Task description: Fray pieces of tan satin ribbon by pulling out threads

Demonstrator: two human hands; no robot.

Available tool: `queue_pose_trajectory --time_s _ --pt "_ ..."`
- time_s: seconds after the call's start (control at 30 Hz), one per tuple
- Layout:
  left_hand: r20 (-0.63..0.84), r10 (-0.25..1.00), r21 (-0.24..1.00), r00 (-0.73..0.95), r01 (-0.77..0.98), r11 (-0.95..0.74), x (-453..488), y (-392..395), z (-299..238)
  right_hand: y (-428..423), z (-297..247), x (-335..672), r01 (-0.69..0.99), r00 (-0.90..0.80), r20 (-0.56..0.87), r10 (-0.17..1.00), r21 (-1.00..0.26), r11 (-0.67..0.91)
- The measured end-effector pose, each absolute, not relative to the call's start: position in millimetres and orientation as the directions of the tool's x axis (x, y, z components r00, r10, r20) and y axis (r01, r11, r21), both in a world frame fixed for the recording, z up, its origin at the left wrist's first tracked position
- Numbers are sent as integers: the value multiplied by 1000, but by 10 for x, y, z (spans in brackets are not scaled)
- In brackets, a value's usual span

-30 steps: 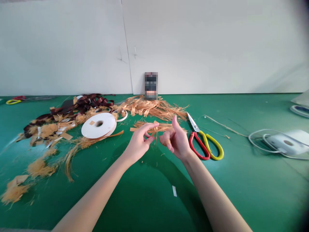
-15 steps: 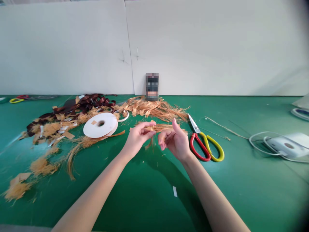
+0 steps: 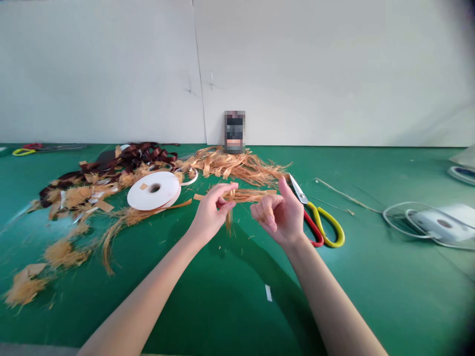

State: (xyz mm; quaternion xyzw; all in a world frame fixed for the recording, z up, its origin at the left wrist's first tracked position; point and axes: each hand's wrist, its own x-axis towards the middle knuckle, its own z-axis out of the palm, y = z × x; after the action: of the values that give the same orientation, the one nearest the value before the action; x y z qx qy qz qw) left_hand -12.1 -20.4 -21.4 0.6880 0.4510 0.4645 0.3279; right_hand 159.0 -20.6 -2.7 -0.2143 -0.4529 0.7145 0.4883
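Observation:
My left hand pinches a tan raffia strip between thumb and fingers, and its loose end hangs below the fingertips. Behind and beside the fingers stretches a short bundle of raffia strands, running sideways. To the right of it, my right hand has its fingers curled in and the thumb raised apart from them. Whatever those curled fingers hold, if anything, is hidden. Just beyond this hand lie scissors with one red and one yellow handle, blades pointing away; the hand partly covers the red handle.
A white ribbon spool stands left among dark brown ribbon and raffia scraps. Loose raffia lies behind the hands, below a blurred upright block. At right sits a white device with a cord. A white wall closes the back.
My right hand has shifted a little to the right, its fingers curling tighter, and now covers part of the scissors' red handle. My left hand stays nearly in place with the raffia.

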Motion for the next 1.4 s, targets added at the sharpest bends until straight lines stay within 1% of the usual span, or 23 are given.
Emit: queue_pose_trajectory --time_s 0.07,0.1,0.17,0.23,0.27,0.33,0.4,0.5,0.63,0.7,0.77,0.9,1.03,1.17,1.27,1.33,1.4 --pt "374 914 855 156 324 -405 -116 -208 -213 -204 -35 1580 -453 -477 98 873 -879 -149" --pt "382 911 850 157 328 -413 -112 -212 -211 -199 -46 1571 -398 -503 55 863 -900 -175" --pt "385 908 844 165 336 -419 -98 -227 -206 -179 -77 1547 -236 -514 -67 855 -947 -216" --pt "375 911 844 172 344 -412 -81 -245 -202 -152 -116 1526 -60 -461 -169 871 -974 -220" --pt "367 914 846 172 348 -405 -71 -254 -200 -138 -133 1518 3 -406 -185 895 -980 -201" --pt "354 919 849 171 355 -393 -51 -270 -200 -117 -161 1506 71 -274 -160 948 -987 -146" --pt "348 922 850 172 358 -387 -35 -281 -206 -112 -181 1497 90 -143 -106 984 -992 -93" --pt "346 922 848 172 363 -386 -21 -286 -224 -128 -213 1474 99 -27 -28 999 -995 -25" --pt "360 920 837 158 380 -393 -17 -280 -243 -161 -263 1435 188 41 98 994 -978 88" --pt "359 920 834 155 389 -391 -17 -274 -245 -174 -273 1417 243 30 158 987 -959 146" --pt "358 921 836 157 385 -391 -20 -266 -244 -185 -274 1398 266 -19 198 980 -944 196" --pt "344 925 860 159 342 -378 -32 -250 -240 -202 -285 1363 256 -133 218 967 -935 246" --pt "315 937 878 154 329 -349 -30 -255 -241 -211 -317 1352 266 -150 172 974 -941 207" --pt "307 938 880 159 328 -344 -20 -264 -242 -212 -347 1350 209 -152 145 978 -962 175" --pt "295 942 880 158 339 -333 -24 -260 -222 -178 -359 1354 73 -124 120 985 -989 130" --pt "298 943 876 147 350 -331 -35 -256 -205 -141 -343 1371 -99 -109 81 991 -993 70" --pt "327 938 858 114 381 -345 -47 -254 -195 -112 -303 1400 -285 -131 23 991 -958 -16"
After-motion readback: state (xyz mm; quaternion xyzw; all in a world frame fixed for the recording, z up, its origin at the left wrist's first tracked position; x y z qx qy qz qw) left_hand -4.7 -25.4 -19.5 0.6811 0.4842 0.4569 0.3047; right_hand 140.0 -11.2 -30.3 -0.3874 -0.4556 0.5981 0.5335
